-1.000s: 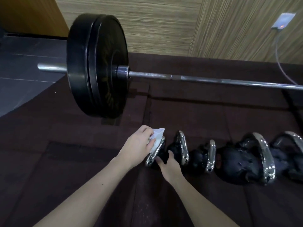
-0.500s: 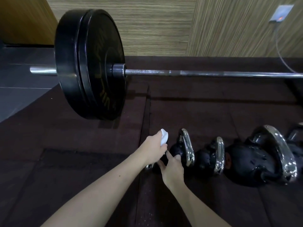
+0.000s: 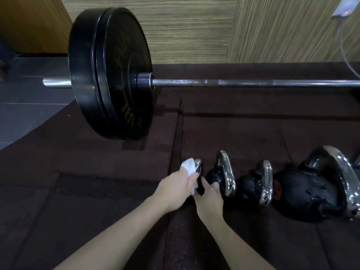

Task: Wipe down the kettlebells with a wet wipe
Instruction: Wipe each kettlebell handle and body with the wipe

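Black kettlebells with chrome handles stand in a row on the dark mat, growing larger to the right. The smallest kettlebell (image 3: 198, 166) is at the left end, mostly hidden by my hands. My left hand (image 3: 176, 189) holds a white wet wipe (image 3: 188, 165) pressed against its chrome handle. From the near side, my right hand (image 3: 209, 198) rests its fingers on the black body of that small kettlebell, close to the second kettlebell (image 3: 224, 173). A third kettlebell (image 3: 255, 185) and a big fourth one (image 3: 309, 190) follow.
A barbell (image 3: 243, 82) with thick black plates (image 3: 111, 73) lies across the mat behind the row. Grey floor tiles (image 3: 23, 112) lie at the left beyond the mat edge. A wood-grain wall (image 3: 194, 28) with a socket and cable (image 3: 343, 10) stands at the back.
My left hand has slid the wipe along the small kettlebell's handle, from covering its top to its left side. My right hand has stayed on the body. The view shifted slightly.
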A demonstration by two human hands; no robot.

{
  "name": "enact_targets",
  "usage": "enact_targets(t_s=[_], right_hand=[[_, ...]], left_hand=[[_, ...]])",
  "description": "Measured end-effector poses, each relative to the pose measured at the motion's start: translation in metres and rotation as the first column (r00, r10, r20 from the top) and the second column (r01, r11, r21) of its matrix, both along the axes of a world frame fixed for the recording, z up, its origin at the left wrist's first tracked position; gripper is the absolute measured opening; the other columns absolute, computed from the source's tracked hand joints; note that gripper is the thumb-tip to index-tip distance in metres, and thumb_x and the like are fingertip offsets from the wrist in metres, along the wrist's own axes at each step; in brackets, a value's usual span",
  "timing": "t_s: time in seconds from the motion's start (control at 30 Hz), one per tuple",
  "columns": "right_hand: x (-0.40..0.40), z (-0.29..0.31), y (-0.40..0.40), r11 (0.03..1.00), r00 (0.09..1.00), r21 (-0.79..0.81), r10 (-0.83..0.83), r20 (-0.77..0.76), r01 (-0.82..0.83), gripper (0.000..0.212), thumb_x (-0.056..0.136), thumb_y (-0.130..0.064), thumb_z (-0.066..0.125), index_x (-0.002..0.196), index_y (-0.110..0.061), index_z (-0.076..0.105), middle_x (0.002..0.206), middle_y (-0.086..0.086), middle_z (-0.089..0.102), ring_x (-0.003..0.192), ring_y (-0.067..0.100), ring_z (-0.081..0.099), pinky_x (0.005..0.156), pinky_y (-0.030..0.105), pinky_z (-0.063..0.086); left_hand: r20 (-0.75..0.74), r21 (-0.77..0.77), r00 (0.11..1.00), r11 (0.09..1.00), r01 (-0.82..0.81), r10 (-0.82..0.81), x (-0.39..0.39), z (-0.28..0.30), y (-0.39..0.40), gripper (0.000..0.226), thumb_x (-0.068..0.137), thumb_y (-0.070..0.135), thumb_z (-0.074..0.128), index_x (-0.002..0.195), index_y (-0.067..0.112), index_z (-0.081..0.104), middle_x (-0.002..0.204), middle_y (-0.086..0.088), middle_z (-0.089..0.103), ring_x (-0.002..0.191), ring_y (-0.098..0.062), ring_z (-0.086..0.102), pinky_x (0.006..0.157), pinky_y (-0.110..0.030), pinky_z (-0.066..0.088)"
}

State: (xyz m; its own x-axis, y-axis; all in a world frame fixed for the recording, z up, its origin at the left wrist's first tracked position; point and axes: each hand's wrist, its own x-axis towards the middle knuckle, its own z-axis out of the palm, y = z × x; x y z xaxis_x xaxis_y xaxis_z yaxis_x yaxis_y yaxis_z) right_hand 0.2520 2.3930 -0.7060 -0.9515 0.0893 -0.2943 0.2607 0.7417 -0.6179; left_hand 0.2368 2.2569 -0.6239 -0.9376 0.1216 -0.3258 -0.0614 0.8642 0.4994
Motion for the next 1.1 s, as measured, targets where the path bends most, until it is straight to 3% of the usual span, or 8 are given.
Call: enact_targets(t_s=[0.1, 0.23, 0.47, 0.77, 0.93, 1.0, 1.03, 1.1], right_hand=[[-0.001, 0.000, 0.001, 1.000, 1.000, -0.024, -0.003, 0.004, 0.003, 0.064, 0.100, -0.030, 0.065, 0.159, -0.028, 0.037, 0.123, 0.000, 0.044, 0.093, 0.010, 0.059, 0.086, 0.017, 0.047], [0.001, 0.000, 0.000, 0.998, 1.000, -0.049, -0.025, -0.002, 0.025, 0.066, 0.101, -0.039, 0.063, 0.160, -0.024, 0.036, 0.122, -0.001, 0.043, 0.096, 0.011, 0.059, 0.089, 0.021, 0.048], [0.000, -0.005, 0.001, 0.999, 0.999, -0.023, -0.036, -0.036, 0.035, 0.080, 0.093, -0.064, 0.058, 0.158, -0.020, 0.041, 0.121, -0.002, 0.046, 0.099, 0.012, 0.062, 0.089, 0.024, 0.051], [0.002, -0.007, 0.001, 0.996, 0.996, -0.065, -0.063, -0.070, 0.058, 0.078, 0.094, -0.059, 0.063, 0.158, -0.021, 0.041, 0.117, -0.004, 0.047, 0.094, 0.005, 0.051, 0.085, 0.018, 0.042], [0.004, -0.009, 0.001, 0.994, 0.994, -0.073, -0.084, -0.071, 0.078, 0.076, 0.093, -0.058, 0.064, 0.156, -0.020, 0.043, 0.116, -0.003, 0.048, 0.095, 0.007, 0.054, 0.087, 0.023, 0.046], [0.004, -0.009, 0.000, 0.995, 0.993, -0.067, -0.081, -0.082, 0.076, 0.079, 0.091, -0.061, 0.064, 0.156, -0.020, 0.045, 0.116, -0.003, 0.048, 0.098, 0.009, 0.057, 0.088, 0.024, 0.048], [0.004, -0.009, 0.000, 0.994, 0.993, -0.076, -0.088, -0.084, 0.082, 0.079, 0.091, -0.061, 0.064, 0.155, -0.020, 0.045, 0.116, -0.003, 0.048, 0.098, 0.008, 0.056, 0.087, 0.022, 0.047], [0.003, -0.007, -0.001, 0.989, 0.991, -0.111, -0.105, -0.077, 0.096, 0.078, 0.090, -0.059, 0.067, 0.155, -0.019, 0.046, 0.115, -0.005, 0.047, 0.096, 0.006, 0.051, 0.084, 0.018, 0.042]], left_hand=[[0.003, 0.019, 1.000, 1.000, -0.017, 0.017, 0.033, -0.009, -0.013, 0.054, 0.111, 0.056, 0.029, 0.143, 0.016, 0.043, 0.083, 0.006, 0.058, 0.073, -0.011, 0.059, 0.071, -0.032, 0.050], [-0.032, 0.008, 0.999, 0.999, 0.038, -0.037, 0.005, -0.005, -0.007, 0.051, 0.111, 0.052, 0.030, 0.150, 0.020, 0.038, 0.118, -0.005, 0.064, 0.107, -0.025, 0.062, 0.099, -0.045, 0.052], [0.144, 0.054, 0.985, 0.995, 0.084, -0.091, -0.069, -0.005, 0.020, 0.036, 0.109, 0.048, 0.028, 0.136, 0.028, 0.040, 0.111, -0.010, 0.059, 0.105, -0.036, 0.060, 0.095, -0.054, 0.051], [-0.076, 0.241, 0.993, 0.964, 0.110, -0.094, 0.051, 0.012, -0.028, 0.012, 0.110, 0.037, 0.041, 0.121, 0.038, 0.035, 0.090, 0.008, 0.055, 0.083, -0.012, 0.057, 0.080, -0.040, 0.052], [-0.030, 0.308, 0.995, 0.946, 0.102, -0.097, -0.010, 0.002, -0.006, 0.010, 0.107, 0.039, 0.039, 0.111, 0.030, 0.038, 0.097, 0.008, 0.056, 0.089, -0.022, 0.060, 0.088, -0.059, 0.055], [0.058, 0.329, 0.991, 0.939, 0.098, -0.124, -0.046, -0.005, 0.003, 0.038, 0.102, 0.047, 0.037, 0.139, 0.036, 0.036, 0.128, 0.003, 0.063, 0.111, -0.023, 0.064, 0.105, -0.060, 0.050], [0.077, 0.290, 0.987, 0.951, 0.110, -0.137, -0.061, -0.012, 0.005, 0.059, 0.098, 0.055, 0.034, 0.155, 0.043, 0.023, 0.157, 0.007, 0.050, 0.136, -0.021, 0.056, 0.118, -0.057, 0.040], [0.120, 0.249, 0.981, 0.961, 0.121, -0.154, -0.076, -0.027, 0.004, 0.078, 0.091, 0.068, 0.029, 0.163, 0.049, 0.007, 0.175, 0.018, 0.016, 0.160, -0.017, 0.025, 0.129, -0.052, 0.023]])
